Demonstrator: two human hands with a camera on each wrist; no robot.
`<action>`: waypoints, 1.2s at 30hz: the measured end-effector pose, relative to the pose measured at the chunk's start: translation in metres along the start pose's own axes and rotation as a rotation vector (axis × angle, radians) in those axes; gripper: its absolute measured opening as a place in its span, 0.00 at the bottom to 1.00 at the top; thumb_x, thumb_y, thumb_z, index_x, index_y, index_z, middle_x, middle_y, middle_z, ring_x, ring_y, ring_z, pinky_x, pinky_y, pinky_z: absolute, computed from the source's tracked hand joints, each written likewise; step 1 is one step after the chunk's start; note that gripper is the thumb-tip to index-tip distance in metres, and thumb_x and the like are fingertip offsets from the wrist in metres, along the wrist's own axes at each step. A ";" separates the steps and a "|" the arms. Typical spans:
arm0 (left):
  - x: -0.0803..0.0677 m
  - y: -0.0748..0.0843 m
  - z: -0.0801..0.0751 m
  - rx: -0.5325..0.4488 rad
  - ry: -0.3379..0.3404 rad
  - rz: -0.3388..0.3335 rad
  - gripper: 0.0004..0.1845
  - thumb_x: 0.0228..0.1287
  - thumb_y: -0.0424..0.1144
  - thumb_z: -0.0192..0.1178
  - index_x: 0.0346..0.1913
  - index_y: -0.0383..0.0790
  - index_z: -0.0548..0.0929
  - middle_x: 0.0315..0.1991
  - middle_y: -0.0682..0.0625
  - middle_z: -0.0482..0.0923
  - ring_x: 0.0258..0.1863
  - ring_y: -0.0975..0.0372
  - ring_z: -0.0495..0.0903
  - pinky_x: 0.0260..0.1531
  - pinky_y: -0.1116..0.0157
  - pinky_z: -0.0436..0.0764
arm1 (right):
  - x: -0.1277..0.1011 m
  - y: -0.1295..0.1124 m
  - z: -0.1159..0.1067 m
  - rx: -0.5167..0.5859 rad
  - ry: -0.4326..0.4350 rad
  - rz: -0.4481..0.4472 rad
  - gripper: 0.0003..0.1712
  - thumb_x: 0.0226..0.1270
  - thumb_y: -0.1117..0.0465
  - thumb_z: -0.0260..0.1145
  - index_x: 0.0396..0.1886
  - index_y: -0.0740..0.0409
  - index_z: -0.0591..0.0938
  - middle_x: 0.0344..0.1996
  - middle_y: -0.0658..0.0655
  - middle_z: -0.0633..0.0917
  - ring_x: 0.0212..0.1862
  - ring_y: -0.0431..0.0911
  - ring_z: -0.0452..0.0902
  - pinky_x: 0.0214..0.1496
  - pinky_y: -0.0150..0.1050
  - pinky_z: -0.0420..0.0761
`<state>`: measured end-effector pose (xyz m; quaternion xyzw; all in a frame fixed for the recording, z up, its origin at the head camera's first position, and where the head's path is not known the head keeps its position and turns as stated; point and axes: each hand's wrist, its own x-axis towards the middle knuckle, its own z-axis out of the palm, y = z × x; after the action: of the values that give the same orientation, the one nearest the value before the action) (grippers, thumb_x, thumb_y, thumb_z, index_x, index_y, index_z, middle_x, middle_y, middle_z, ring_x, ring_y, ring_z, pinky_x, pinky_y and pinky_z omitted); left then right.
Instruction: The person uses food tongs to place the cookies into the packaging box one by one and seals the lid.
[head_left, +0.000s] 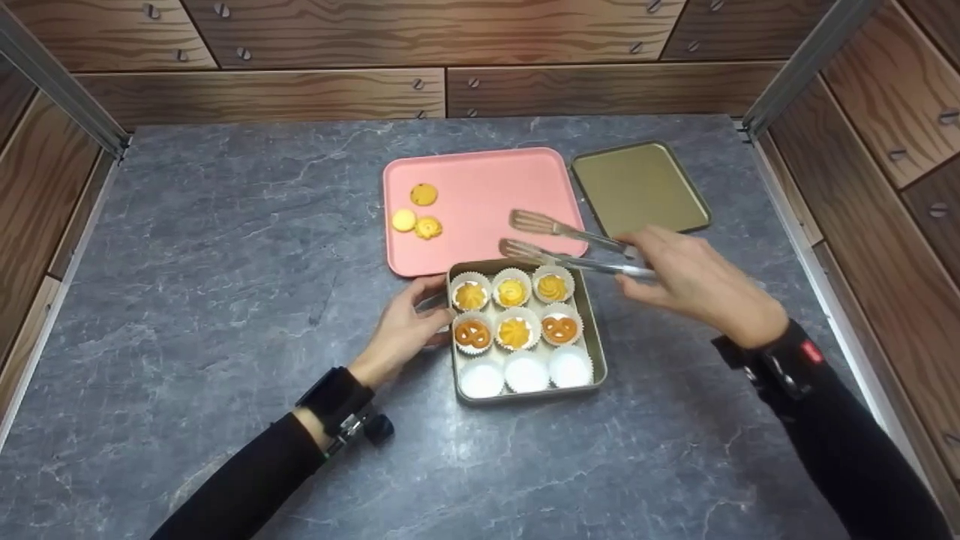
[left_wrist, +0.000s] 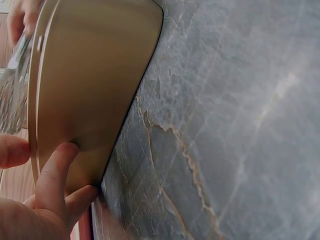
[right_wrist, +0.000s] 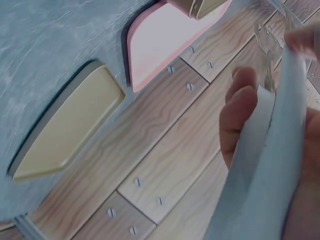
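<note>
My right hand (head_left: 690, 281) grips metal tongs (head_left: 592, 264) by their white handles (right_wrist: 265, 165). The tongs' two slotted heads are spread apart with no cookie between them, over the pink tray and the far edge of a gold tin (head_left: 600, 352). With its fingers (left_wrist: 55, 172) against the outer wall, my left hand (head_left: 405, 322) touches the tin's left side. Inside the tin stand rows of paper cups. Yellow piped cookies (head_left: 514, 332) and two pretzel cookies (head_left: 559, 328) fill the far and middle rows; the near row shows white cups (head_left: 526, 373).
Behind the tin lies a pink tray (head_left: 480, 180) with three cookies at its left: a speckled round one (head_left: 424, 194), a pale round one (head_left: 403, 220) and a flower-shaped one (head_left: 428, 227). A gold lid (head_left: 637, 187) rests right of the tray. Wood-patterned walls (head_left: 300, 97) enclose the grey table.
</note>
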<state>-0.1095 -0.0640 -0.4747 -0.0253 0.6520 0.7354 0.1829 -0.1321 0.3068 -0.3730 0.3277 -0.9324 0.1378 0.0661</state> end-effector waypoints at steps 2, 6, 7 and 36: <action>0.000 0.000 0.000 0.008 0.001 0.001 0.33 0.66 0.24 0.62 0.74 0.35 0.68 0.72 0.35 0.66 0.60 0.45 0.81 0.52 0.53 0.89 | 0.013 0.001 0.005 -0.010 0.010 -0.008 0.27 0.65 0.54 0.73 0.60 0.63 0.79 0.33 0.53 0.80 0.29 0.44 0.73 0.25 0.38 0.80; 0.001 -0.001 0.001 0.014 0.002 -0.007 0.33 0.67 0.25 0.62 0.74 0.35 0.68 0.72 0.35 0.67 0.59 0.45 0.81 0.52 0.53 0.89 | 0.039 0.001 0.016 -0.038 0.001 -0.015 0.29 0.67 0.47 0.71 0.63 0.57 0.79 0.37 0.54 0.85 0.30 0.46 0.78 0.24 0.42 0.81; 0.002 -0.001 0.002 0.017 0.002 -0.010 0.33 0.67 0.25 0.62 0.74 0.36 0.69 0.72 0.35 0.67 0.59 0.46 0.81 0.51 0.53 0.89 | 0.047 0.001 0.019 -0.038 -0.011 -0.014 0.30 0.68 0.46 0.70 0.63 0.56 0.79 0.38 0.55 0.86 0.31 0.47 0.80 0.24 0.44 0.82; 0.002 0.000 -0.001 0.027 0.015 -0.010 0.32 0.67 0.25 0.61 0.74 0.36 0.70 0.72 0.35 0.67 0.59 0.45 0.81 0.51 0.54 0.89 | 0.155 0.000 0.069 -0.104 -0.255 0.078 0.30 0.62 0.45 0.67 0.60 0.56 0.82 0.45 0.57 0.88 0.42 0.56 0.84 0.44 0.56 0.86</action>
<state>-0.1114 -0.0644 -0.4757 -0.0317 0.6632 0.7253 0.1820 -0.2545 0.1938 -0.4059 0.3020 -0.9511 0.0492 -0.0415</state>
